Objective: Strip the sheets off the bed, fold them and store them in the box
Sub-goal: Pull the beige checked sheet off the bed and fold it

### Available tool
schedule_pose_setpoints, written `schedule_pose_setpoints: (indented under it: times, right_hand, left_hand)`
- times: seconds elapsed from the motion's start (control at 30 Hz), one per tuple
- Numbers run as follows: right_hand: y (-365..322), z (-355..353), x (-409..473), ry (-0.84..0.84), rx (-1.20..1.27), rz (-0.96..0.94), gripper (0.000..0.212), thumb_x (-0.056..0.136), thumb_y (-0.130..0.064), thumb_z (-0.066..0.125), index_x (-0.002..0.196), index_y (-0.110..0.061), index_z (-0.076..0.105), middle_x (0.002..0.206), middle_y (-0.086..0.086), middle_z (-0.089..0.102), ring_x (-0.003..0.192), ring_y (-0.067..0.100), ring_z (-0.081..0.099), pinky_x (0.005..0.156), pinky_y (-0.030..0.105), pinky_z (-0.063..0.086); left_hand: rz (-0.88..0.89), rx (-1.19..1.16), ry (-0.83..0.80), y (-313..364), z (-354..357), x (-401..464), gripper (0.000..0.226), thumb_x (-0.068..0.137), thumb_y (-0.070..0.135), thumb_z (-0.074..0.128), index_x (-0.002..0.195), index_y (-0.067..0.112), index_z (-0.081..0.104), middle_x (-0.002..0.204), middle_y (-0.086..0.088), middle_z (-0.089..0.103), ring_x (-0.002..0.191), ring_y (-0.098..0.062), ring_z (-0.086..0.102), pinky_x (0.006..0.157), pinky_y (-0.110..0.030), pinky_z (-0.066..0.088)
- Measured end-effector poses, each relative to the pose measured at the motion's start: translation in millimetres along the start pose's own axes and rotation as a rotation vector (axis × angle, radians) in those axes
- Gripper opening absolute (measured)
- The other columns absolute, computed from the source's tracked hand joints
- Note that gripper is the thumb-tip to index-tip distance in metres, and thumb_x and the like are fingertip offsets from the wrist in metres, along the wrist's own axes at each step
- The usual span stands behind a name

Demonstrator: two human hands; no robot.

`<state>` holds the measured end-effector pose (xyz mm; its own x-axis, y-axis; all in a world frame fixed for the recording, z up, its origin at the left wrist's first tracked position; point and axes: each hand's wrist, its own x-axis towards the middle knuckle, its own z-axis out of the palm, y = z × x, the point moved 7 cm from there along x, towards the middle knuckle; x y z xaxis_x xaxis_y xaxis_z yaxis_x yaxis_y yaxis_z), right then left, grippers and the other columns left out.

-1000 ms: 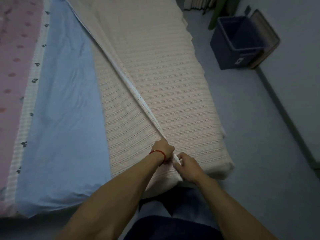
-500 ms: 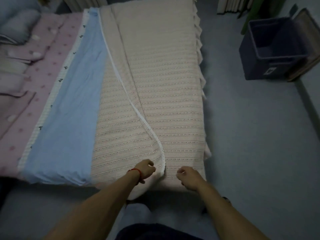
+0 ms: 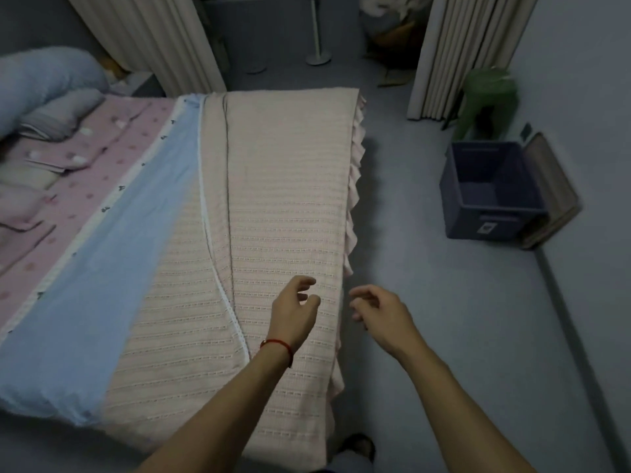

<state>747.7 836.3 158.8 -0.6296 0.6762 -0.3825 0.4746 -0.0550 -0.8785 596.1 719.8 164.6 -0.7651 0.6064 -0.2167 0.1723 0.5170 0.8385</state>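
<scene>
A beige striped sheet (image 3: pixel 283 206) lies folded lengthwise along the bed's right side, its white-trimmed edge running down the middle. Left of it lies a light blue sheet (image 3: pixel 112 261), and beyond that a pink patterned sheet (image 3: pixel 85 179). My left hand (image 3: pixel 295 312), with a red cord at the wrist, hovers over the beige sheet near its right edge, fingers loosely spread and holding nothing. My right hand (image 3: pixel 379 312) hangs just past the bed's edge above the floor, fingers relaxed and empty. The dark blue storage box (image 3: pixel 491 216) stands open on the floor at the right.
Pillows (image 3: pixel 51 83) are piled at the bed's far left. A flat lid (image 3: pixel 549 189) leans on the wall behind the box, and a green stool (image 3: pixel 488 97) stands beyond it. Curtains (image 3: pixel 467 46) and a stand base (image 3: pixel 317 58) are at the back. Grey floor (image 3: pixel 426 302) runs beside the bed.
Both hands let go of the beige sheet's corner and lifted forward and to the right, now empty. My view rose, bringing the bed's far end, curtains and box into sight.
</scene>
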Motion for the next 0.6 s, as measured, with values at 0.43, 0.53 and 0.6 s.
schedule_pose_setpoints:
  times: [0.43, 0.53, 0.6]
  right_hand:
    - [-94, -144, 231, -0.029, -0.182, -0.178, 0.021, 0.101, -0.02, 0.055, 0.105, -0.035, 0.069, 0.106, -0.014, 0.069, 0.095, 0.006, 0.066, 0.079, 0.019, 0.054]
    - [-121, -185, 306, 0.003, -0.214, -0.189, 0.023, 0.1, -0.018, 0.055, 0.102, -0.037, 0.069, 0.102, -0.013, 0.07, 0.093, 0.005, 0.065, 0.073, 0.015, 0.05]
    - [-138, -208, 360, 0.037, -0.169, -0.199, 0.02, 0.1, -0.019, 0.056, 0.103, -0.035, 0.068, 0.101, -0.013, 0.069, 0.093, 0.006, 0.066, 0.074, 0.018, 0.052]
  left_hand:
    - [0.008, -0.267, 0.068, 145, 110, 240, 0.018, 0.095, 0.021, 0.061, 0.112, 0.024, 0.062, 0.11, 0.009, 0.064, 0.1, -0.005, 0.061, 0.073, -0.017, 0.047]
    - [0.074, -0.284, 0.063, 195, 137, 308, 0.019, 0.094, 0.022, 0.063, 0.112, 0.025, 0.062, 0.11, 0.01, 0.065, 0.102, -0.004, 0.061, 0.084, -0.023, 0.053]
    - [0.086, -0.27, 0.064, 221, 150, 356, 0.02, 0.093, 0.02, 0.063, 0.112, 0.026, 0.061, 0.111, 0.012, 0.064, 0.105, -0.005, 0.061, 0.09, -0.027, 0.054]
